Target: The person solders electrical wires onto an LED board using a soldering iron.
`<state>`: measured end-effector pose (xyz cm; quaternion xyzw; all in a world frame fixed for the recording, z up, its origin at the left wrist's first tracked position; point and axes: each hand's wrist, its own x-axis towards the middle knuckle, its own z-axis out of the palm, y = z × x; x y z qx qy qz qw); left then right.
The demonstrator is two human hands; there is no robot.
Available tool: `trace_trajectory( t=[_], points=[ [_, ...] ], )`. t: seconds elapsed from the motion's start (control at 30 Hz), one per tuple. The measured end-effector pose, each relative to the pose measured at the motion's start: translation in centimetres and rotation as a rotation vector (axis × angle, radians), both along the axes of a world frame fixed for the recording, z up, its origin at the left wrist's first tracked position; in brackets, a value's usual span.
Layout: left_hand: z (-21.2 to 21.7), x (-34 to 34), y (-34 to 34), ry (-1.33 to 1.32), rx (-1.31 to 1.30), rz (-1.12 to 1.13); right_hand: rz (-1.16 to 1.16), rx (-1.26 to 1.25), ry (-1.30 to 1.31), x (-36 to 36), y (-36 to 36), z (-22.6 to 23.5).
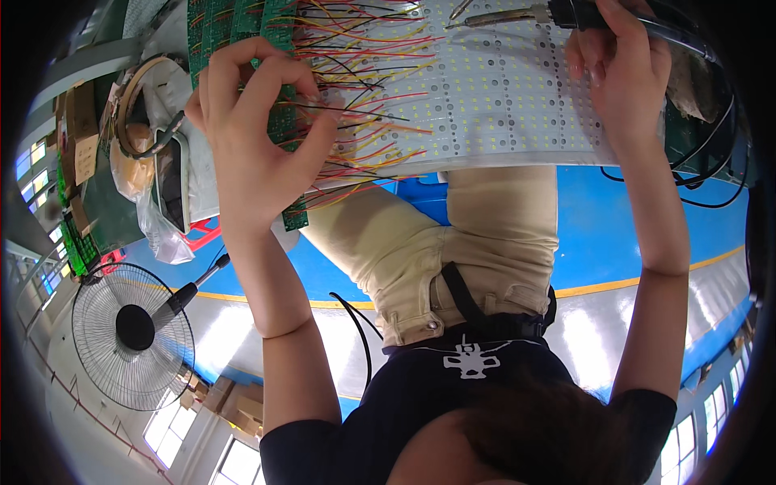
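Note:
My left hand (259,133) is over a row of green circuit boards (279,36) at the upper left. Its thumb and fingers come together among thin red, black and yellow wires (376,121), with a wire apparently between the tips. The wires fan out rightward from the boards. At the upper right, my right hand (630,77) is closed around the black handle of a soldering iron (517,16). The iron's metal tip points left, above a pale panel (485,105) dotted with small yellowish squares and grey round spots.
A pointed metal tool (461,8) shows at the top edge. Black cables (707,174) hang at the right. Left of the bench are a plastic bag (162,226), cardboard boxes (81,133) and a standing fan (133,327). My legs (501,210) are under the panel's near edge.

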<state>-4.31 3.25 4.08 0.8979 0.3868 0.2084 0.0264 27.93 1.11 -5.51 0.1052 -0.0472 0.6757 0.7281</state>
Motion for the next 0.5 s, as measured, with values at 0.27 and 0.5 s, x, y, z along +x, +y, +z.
trace_trajectory(
  t=[0.27, 0.5],
  points=[
    [1.0, -2.4, 2.3, -0.289, -0.185, 0.137, -0.541, -0.574, -1.282, -3.0, -1.6, 5.3],
    [1.8, -1.2, 2.5, 0.071, 0.057, 0.103, -0.067, -0.060, -0.795, 2.6, 0.1, -2.5]
  ],
)
